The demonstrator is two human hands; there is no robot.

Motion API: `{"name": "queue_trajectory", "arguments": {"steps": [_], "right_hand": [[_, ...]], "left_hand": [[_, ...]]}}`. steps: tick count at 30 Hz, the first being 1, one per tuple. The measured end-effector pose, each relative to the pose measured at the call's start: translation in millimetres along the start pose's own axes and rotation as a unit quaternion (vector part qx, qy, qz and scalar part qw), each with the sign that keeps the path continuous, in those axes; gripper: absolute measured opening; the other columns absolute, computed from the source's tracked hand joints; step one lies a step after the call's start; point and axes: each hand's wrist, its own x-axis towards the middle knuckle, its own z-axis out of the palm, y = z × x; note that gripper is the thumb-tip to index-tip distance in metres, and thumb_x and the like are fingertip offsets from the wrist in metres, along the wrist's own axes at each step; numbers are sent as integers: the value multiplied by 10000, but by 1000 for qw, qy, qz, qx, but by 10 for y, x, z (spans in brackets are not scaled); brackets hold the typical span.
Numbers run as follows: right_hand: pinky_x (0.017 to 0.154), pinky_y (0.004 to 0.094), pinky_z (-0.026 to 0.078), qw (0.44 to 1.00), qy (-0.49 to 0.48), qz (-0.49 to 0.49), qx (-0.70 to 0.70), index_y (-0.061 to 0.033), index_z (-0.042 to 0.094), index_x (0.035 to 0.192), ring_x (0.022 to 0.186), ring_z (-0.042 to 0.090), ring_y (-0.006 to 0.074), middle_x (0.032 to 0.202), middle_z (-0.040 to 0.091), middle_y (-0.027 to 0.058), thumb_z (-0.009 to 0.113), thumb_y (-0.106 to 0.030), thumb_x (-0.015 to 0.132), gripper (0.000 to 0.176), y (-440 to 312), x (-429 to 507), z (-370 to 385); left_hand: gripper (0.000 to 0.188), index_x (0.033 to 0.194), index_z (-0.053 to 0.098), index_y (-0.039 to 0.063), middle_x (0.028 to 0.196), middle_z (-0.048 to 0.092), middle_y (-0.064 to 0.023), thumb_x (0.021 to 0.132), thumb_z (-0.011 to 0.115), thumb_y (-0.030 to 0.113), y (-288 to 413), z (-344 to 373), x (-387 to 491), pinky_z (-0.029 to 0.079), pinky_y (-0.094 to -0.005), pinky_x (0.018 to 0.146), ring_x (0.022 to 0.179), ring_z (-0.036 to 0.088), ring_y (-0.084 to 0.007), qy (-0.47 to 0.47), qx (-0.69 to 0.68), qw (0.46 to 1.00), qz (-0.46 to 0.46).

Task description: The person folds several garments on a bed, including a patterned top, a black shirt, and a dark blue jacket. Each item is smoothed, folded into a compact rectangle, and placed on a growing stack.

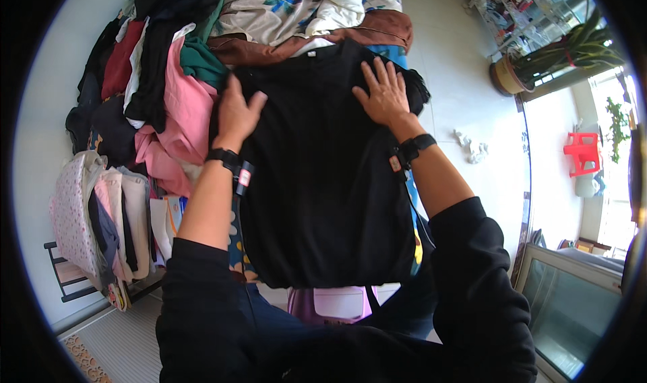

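A black long-sleeved top or similar garment (323, 171) lies spread out before me, its neckline with a small pale label at the far end. At its upper left edge is my left hand (240, 112), thumb apart from the fingers; the fingertips are partly lost against dark cloth. My right hand (384, 92) rests flat, fingers spread, on the garment's upper right part. Dark folded cloth, perhaps a sleeve, shows beyond that hand at the right edge. Each wrist wears a black strap with a small device. Patterned blue cloth shows under the garment's lower edges.
Heaped clothes lie at left, with a pink garment (187, 105) nearest. Beyond the black garment are a brown cloth (389, 29) and floral bedding (252, 14). Folded clothes (78, 216) stand lower left. A potted plant (510, 75), a red plastic stool (582, 153) and a glass-panelled cabinet (566, 297) are at right.
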Motion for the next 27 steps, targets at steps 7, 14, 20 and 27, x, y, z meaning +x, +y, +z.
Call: {"name": "queue_trajectory", "arguments": {"steps": [7, 14, 20, 27], "right_hand": [[1309, 608, 255, 995, -84, 8, 59, -197, 344, 1716, 1648, 235, 423, 1788, 278, 142, 562, -485, 1097, 716, -106, -2017, -474], [1283, 528, 340, 980, -32, 86, 178, -9, 347, 1674, 1595, 331, 451, 1730, 335, 243, 743, -251, 1006, 814, -661, -3729, -759], [1237, 494, 410, 945, 32, 219, 240, 30, 417, 1600, 1473, 482, 463, 1599, 461, 319, 786, -216, 962, 777, -912, -4614, -615], [888, 470, 584, 894, -65, 349, 275, 103, 670, 1233, 1011, 755, 422, 1031, 765, 278, 847, -376, 901, 609, -690, -4688, -489]], "left_hand": [[878, 1663, 322, -34, 1521, 573, -313, 977, 785, 257, -14, -801, -592, 449, -464, 1190, 1380, 589, -439, 87, 36, 995, 32], [755, 1596, 400, -20, 1564, 463, -315, 985, 783, 206, 117, -641, -3154, 401, -521, 1225, 1480, 444, -468, 42, -12, 999, -14], [762, 1537, 442, -37, 1416, 529, -264, 960, 841, 259, 62, -388, -4818, 498, -461, 1077, 1290, 559, -410, 29, -129, 977, -170], [552, 1233, 652, -69, 1090, 652, -201, 881, 886, 287, -302, -243, -4936, 528, -443, 904, 1000, 639, -354, -2, -81, 977, -196]]}}
